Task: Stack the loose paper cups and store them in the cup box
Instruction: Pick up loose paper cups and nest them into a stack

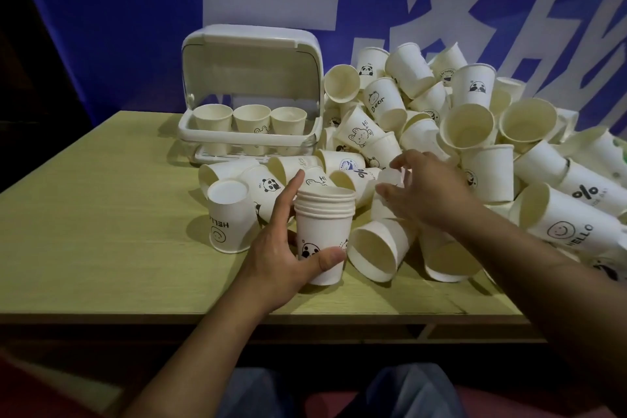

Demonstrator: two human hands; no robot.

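Observation:
My left hand grips an upright stack of several nested paper cups with a panda print, thumb in front and fingers behind, resting on the table. To its right, my right hand reaches into the pile and curls its fingers round an upside-down loose cup. A big heap of loose white paper cups covers the right half of the table. The white cup box stands at the back with its lid raised; three cup stacks stand side by side inside it.
An upside-down "HELLO" cup stands just left of my left hand. Two cups lie on their sides near the table's front edge. The wooden table shows bare wood on its left. A blue and white banner hangs behind.

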